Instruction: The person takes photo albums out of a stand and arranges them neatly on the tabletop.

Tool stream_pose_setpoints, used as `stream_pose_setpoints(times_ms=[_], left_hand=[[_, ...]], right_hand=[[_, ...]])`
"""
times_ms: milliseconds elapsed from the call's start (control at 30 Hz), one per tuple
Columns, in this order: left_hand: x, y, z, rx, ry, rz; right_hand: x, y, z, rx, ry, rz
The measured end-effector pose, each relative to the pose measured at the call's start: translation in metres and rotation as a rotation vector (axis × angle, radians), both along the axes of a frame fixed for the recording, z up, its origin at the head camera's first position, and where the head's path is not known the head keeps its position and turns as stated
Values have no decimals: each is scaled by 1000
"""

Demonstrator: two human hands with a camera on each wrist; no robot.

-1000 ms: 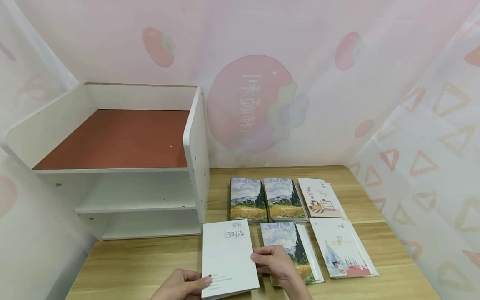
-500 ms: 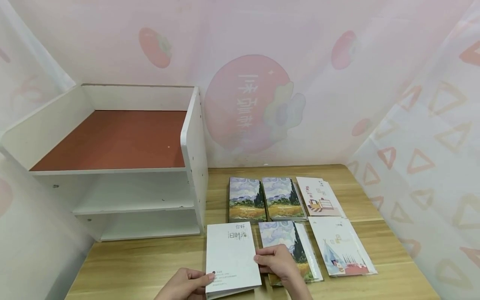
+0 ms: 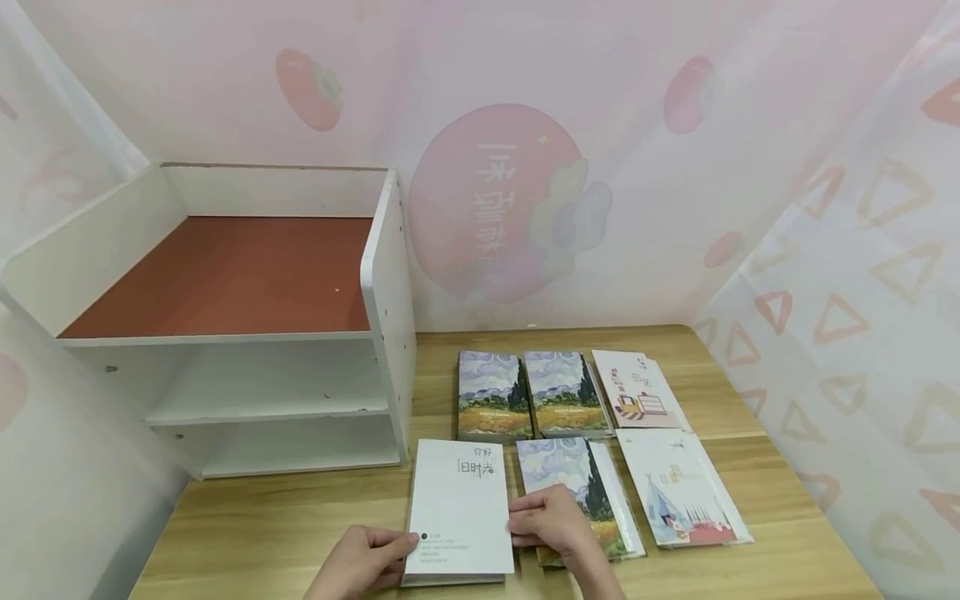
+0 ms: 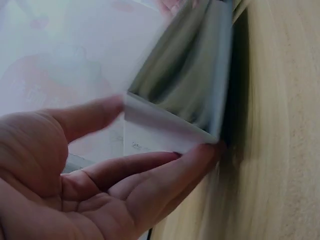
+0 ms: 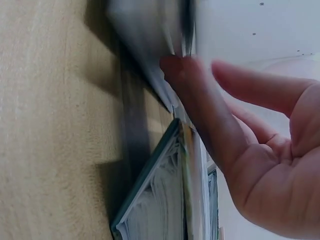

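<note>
A white photo album (image 3: pixel 459 504) with Chinese lettering lies between my hands at the front of the table, low over the wood. My left hand (image 3: pixel 362 560) grips its left edge; in the left wrist view, the thumb is at one corner of the spine and the fingers (image 4: pixel 165 185) at the other. At the right edge, my right hand (image 3: pixel 553 527) holds the album with thumb and fingertips, though motion blurs this contact in the right wrist view. Beneath the right hand is a landscape-painted album (image 3: pixel 558 467), partly hidden by it.
Behind stand two more painted albums (image 3: pixel 492 396) (image 3: pixel 566 392). To the right lie an illustrated album (image 3: pixel 637 392) and a tent-pattern one (image 3: pixel 678 492). A white shelf unit (image 3: pixel 388 317) with a red-brown top panel rises at the left. A printed cloth backs the table.
The white album has turned slightly and settled level; its tilted front edge has come down. Both hands stay at its sides. The other albums keep their places.
</note>
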State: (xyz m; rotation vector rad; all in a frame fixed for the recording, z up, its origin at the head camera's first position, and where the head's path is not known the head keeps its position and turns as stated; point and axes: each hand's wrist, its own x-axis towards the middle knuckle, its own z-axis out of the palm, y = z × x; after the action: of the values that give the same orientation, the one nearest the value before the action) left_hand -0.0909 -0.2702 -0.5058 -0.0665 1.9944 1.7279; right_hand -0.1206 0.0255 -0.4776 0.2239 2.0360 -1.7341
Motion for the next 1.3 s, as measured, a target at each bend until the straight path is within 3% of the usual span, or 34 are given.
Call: stream_pose_setpoints(times_ms=[233, 333, 500, 900, 1300], left_hand=[[1, 1, 5, -218, 90, 3], [1, 1, 6, -258, 105, 4], [0, -2, 4, -176, 79, -6], [0, 0, 3, -226, 151, 31], [1, 4, 3, -218, 124, 62]], right_hand=[[-1, 0, 1, -25, -11, -5], [-1, 0, 1, -22, -7, -4], [0, 0, 2, -31, 2, -3], [0, -1, 3, 3, 13, 7], [1, -2, 7, 89, 42, 42]])
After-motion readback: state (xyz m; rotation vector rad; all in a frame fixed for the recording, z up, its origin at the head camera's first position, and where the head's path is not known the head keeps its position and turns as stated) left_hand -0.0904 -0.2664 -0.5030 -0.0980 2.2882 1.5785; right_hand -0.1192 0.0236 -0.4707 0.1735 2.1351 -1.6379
